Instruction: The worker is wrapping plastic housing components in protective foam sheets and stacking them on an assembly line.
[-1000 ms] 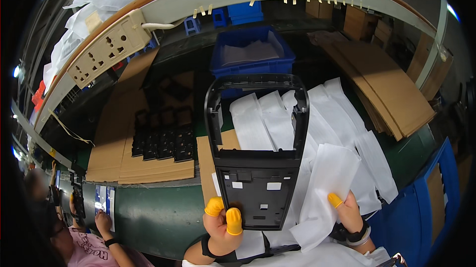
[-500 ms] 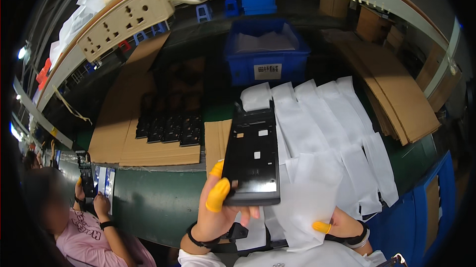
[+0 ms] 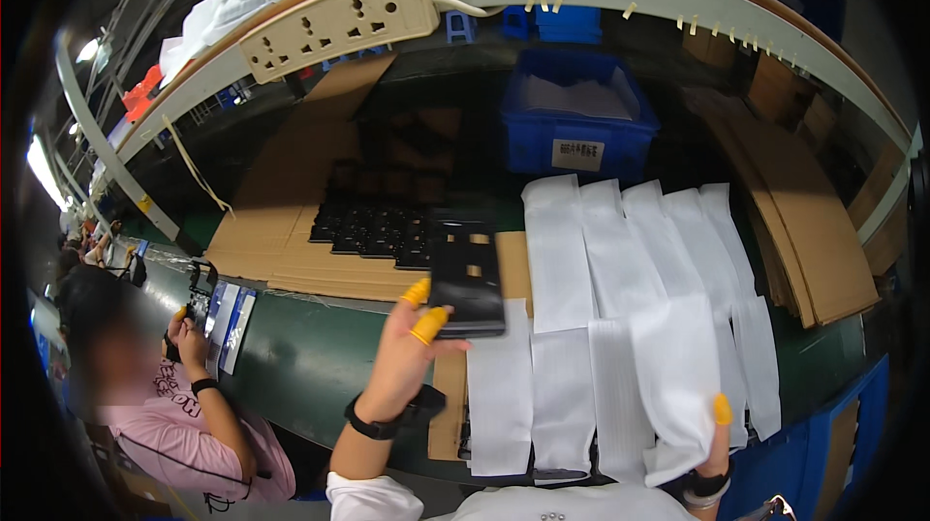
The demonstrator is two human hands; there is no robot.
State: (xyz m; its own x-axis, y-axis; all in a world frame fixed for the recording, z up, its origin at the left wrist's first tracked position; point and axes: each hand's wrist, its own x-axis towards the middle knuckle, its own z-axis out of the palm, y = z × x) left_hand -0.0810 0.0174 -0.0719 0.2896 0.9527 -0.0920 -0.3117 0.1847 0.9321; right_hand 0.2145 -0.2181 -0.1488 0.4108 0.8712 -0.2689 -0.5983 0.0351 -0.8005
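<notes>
My left hand (image 3: 402, 342), with yellow finger cots on its thumb and a finger, grips the lower end of a black plastic housing (image 3: 467, 296). The housing is a flat oblong with several small square cutouts, held above the brown cardboard beside the row of black parts (image 3: 373, 230). My right hand (image 3: 715, 453), a yellow cot on its thumb, holds the lower end of a white foam sleeve (image 3: 673, 376). That sleeve hangs over several other white sleeves (image 3: 560, 260) laid side by side on the bench. Most of the right fingers are hidden behind the sleeve.
A blue bin (image 3: 581, 138) with white sheets stands behind the sleeves. Flat cardboard (image 3: 804, 230) is stacked at the right. A power strip (image 3: 339, 27) runs along the frame overhead. At the left a co-worker in a pink shirt (image 3: 184, 424) handles a black part.
My left hand has carried the black housing leftward, nearer the row of black parts. The white sleeve in my right hand has moved right, away from the housing. The whole view has swung left.
</notes>
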